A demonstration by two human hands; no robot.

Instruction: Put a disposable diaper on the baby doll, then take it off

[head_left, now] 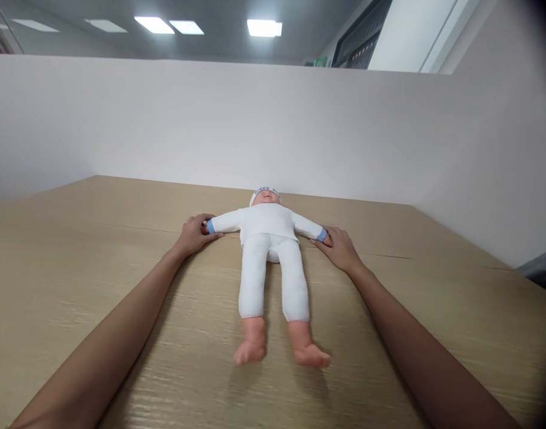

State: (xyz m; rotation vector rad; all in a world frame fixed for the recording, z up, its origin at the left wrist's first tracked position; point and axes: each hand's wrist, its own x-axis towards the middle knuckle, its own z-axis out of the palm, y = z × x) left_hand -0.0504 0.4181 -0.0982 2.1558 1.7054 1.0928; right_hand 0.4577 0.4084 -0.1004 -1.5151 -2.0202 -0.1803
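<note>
A baby doll [267, 221] lies on its back in the middle of the wooden table, its head at the far side and its bare feet towards me. It wears a white top and trousers with blue cuffs, plus a white printed cap [266, 191]. Both doll arms are stretched out sideways. My left hand [194, 235] is closed around the doll's hand on the left, at the blue cuff. On the other side, my right hand [341, 248] grips the doll's other hand, with fingers and thumb to either side of its wrist.
The wooden table [98, 286] has seams running across it. A pale wall [210, 125] rises behind its far edge and another stands at the right. Through an opening above, ceiling lights [261, 27] show. Something dark [543, 269] sits beyond the right edge.
</note>
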